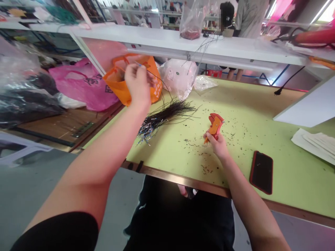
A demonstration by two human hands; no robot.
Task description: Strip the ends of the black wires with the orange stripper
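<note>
My left hand [138, 82] is raised in front of an orange bag [119, 89], its fingers closed on a thin black wire [161, 80]. A blue tip shows at the fingers, and the wire trails down toward the table. Below lies a bundle of black wires [167, 113], with silvery and blue ends toward the table's front edge. In my right hand [219, 144] is a red and orange wire stripper [216, 124], jaws pointing away from me, held just over the table. Whether its jaws are fully apart is hard to make out.
Dark clippings [206, 169] are scattered over the green table [162, 160]. A phone [262, 172] and white papers [314, 143] lie at right. A plastic bag [179, 76] sits behind the wires, under a white shelf [146, 37]. A pink bag [86, 83] is at left. A person [251, 19] stands beyond.
</note>
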